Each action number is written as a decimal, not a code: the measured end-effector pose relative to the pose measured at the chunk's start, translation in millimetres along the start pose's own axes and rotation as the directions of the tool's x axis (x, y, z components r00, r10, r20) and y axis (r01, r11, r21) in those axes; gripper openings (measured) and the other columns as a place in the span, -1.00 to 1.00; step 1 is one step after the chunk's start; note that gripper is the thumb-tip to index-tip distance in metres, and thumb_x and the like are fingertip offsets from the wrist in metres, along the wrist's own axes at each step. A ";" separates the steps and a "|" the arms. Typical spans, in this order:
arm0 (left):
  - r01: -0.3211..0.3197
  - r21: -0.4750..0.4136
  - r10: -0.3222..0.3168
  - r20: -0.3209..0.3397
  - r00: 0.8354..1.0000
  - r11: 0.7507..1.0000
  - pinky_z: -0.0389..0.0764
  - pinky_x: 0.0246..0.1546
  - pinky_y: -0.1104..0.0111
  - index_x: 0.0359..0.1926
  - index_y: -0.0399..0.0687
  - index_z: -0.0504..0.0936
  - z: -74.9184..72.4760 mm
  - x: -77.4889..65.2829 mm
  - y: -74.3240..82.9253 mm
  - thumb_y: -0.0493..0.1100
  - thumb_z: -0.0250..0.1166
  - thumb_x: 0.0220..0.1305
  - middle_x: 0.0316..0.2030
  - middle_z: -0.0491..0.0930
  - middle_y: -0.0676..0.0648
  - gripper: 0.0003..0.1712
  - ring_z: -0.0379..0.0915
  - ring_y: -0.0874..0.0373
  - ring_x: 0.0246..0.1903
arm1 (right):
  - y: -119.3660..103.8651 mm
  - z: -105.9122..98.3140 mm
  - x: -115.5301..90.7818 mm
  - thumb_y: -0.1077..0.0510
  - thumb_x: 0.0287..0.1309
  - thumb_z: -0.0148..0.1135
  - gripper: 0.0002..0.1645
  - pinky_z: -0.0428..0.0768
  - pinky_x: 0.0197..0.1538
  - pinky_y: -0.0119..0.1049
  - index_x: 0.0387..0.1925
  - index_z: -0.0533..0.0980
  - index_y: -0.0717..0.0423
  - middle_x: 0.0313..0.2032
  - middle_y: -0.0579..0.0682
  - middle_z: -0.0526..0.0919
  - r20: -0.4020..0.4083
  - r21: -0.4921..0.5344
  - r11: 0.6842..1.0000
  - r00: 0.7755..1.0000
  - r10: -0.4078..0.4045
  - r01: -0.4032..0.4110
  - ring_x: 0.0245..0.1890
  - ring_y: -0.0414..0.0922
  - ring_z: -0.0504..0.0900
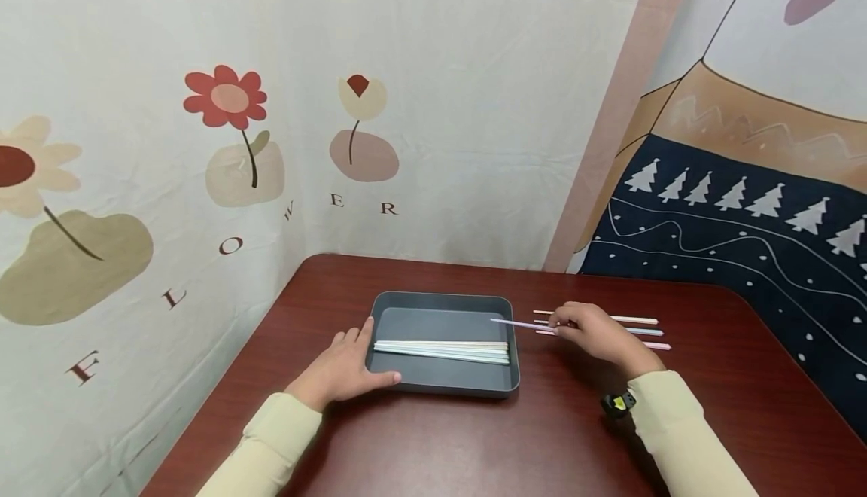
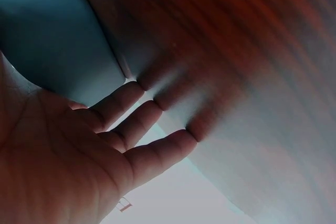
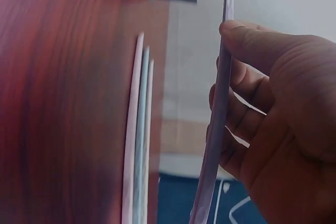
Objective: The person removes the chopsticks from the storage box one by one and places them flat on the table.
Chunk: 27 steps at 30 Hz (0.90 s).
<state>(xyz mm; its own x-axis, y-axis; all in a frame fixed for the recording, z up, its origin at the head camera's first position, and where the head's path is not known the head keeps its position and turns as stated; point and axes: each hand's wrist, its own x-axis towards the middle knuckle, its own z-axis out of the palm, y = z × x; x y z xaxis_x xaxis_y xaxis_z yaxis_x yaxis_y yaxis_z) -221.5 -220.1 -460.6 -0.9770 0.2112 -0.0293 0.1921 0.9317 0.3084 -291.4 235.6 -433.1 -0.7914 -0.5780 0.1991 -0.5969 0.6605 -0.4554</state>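
In the head view my right hand pinches a light purple chopstick between thumb and fingers, its thin end reaching over the right rim of a dark grey tray. The right wrist view shows this purple chopstick raised above the table. Three more chopsticks lie below that hand: a pinkish-white one, a light blue one and a pink one. Inside the tray, several pastel chopsticks lie side by side. My left hand rests at the tray's left end, fingers extended and thumb along the front corner.
The reddish-brown wooden table carries the tray and chopsticks. Behind and to the left hangs a white cloth printed with flowers and letters; a navy cloth with white trees hangs at the right. A dark wrist device sits by the right sleeve.
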 end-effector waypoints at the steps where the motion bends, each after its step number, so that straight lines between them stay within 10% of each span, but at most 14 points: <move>1: 0.001 -0.001 -0.001 0.003 1.000 1.000 0.34 0.23 -0.06 0.53 -0.34 -0.01 -0.2 -0.2 0.0 0.68 0.19 -0.10 0.31 0.30 -0.38 0.50 0.18 -0.41 0.30 | 3.6 -1.7 -4.0 0.30 0.26 0.29 -0.84 0.55 -0.17 -0.20 -0.27 0.65 -0.04 -0.32 -0.13 0.61 -0.003 -0.001 1.000 1.000 0.004 -0.004 -0.31 -0.23 0.50; 27: 0.000 0.004 0.000 0.009 1.000 1.000 0.35 0.23 -0.06 0.53 -0.34 -0.02 0.0 1.5 -0.5 0.69 0.18 -0.10 0.31 0.30 -0.39 0.50 0.18 -0.41 0.30 | 53.2 -8.3 -57.2 0.37 0.15 0.33 -0.75 0.55 -0.20 -0.17 -0.40 0.60 -0.09 -0.35 -0.21 0.58 -0.026 -0.148 0.987 0.998 0.052 -0.055 -0.32 -0.25 0.51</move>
<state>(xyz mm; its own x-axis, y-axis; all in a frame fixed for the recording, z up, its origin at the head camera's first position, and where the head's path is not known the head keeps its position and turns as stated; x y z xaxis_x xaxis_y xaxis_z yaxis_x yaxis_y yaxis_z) -223.1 -220.3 -460.8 -0.9762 0.2138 -0.0377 0.1925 0.9328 0.3046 -279.0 307.7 -461.5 -0.8244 -0.5305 0.1974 -0.5654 0.7549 -0.3324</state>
